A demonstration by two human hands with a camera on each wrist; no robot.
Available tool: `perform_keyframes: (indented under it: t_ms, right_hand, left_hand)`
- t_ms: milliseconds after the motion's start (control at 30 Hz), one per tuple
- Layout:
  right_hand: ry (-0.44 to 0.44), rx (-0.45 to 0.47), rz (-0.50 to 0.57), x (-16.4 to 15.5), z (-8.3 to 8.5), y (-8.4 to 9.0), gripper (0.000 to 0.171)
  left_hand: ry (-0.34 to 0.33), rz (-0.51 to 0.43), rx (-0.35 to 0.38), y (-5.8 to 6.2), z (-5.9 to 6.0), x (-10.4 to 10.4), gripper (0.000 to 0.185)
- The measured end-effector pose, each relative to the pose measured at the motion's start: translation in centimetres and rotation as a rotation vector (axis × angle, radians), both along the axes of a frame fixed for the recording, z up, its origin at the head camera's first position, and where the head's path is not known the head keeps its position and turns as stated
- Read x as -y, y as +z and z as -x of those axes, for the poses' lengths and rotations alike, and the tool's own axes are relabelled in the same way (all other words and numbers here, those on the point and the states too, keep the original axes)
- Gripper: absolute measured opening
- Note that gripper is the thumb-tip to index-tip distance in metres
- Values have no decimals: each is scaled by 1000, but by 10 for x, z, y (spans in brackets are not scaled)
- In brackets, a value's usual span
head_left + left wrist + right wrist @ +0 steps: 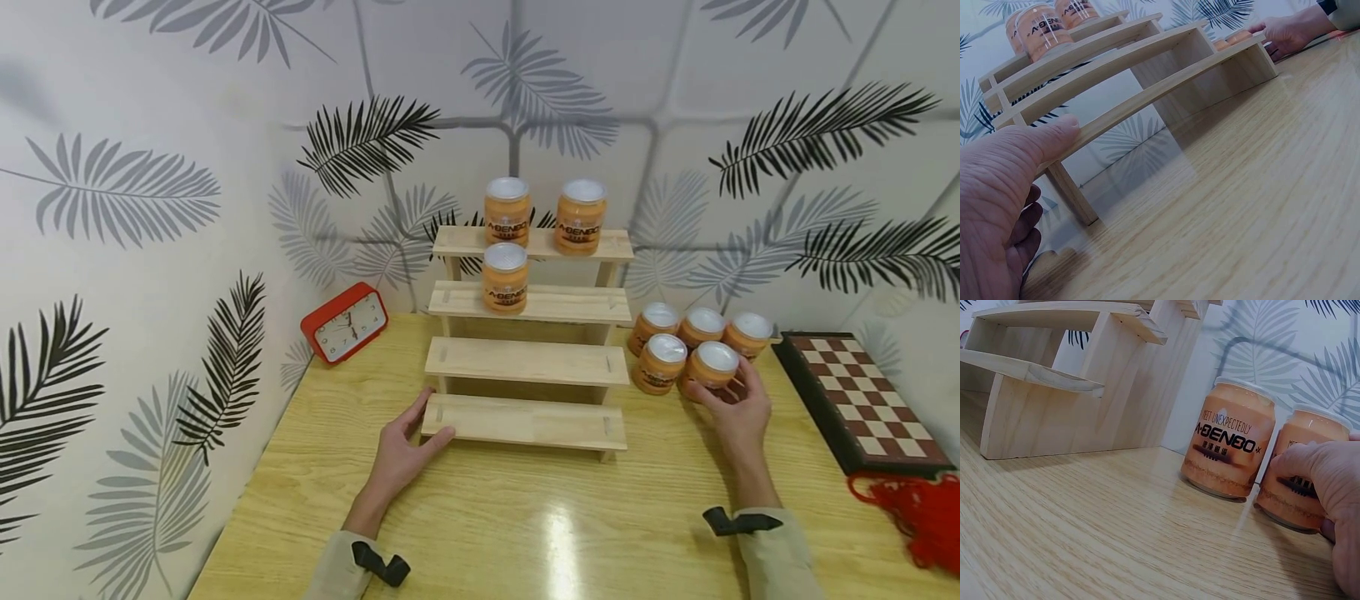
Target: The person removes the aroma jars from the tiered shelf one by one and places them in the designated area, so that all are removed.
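Observation:
A stepped wooden display rack (525,362) stands on the table. My left hand (401,454) grips the left end of its lowest step, thumb (1057,134) on top and fingers curled below. Two orange cans with pale lids stand on the top step, such as the can (581,218) on the right. A third can (506,282) is one step lower. To the right of the rack, my right hand (738,408) holds the front right can (1297,469) of a cluster, thumb and fingers around its sides. Just left of it stands another can (1229,440), upright on the table.
Behind the held can are several more cans, including one at the back right (748,332). A red clock (345,323) sits at the back left. At the right lie a checkered board (866,398) and red stringy material (922,517). A leaf-patterned wall backs the table (480,517).

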State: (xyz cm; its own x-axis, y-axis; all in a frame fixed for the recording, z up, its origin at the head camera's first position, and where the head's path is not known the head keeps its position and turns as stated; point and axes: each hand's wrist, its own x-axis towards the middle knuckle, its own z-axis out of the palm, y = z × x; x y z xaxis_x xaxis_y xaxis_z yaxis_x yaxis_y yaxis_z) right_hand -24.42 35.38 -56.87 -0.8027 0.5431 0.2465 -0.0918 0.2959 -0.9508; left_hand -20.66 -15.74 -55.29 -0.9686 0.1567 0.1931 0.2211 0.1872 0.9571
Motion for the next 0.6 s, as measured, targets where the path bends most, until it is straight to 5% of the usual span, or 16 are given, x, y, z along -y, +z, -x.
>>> perform_keyframes:
  t_ms: [167,600]
  right_hand:
    - [-10,-3,18,3,0,0,74]
    - [-5,-8,57,3,1,5,77]
  left_hand:
    - [2,9,-17,-20,9,4,80]
    - [12,13,-10,-20,8,5,80]
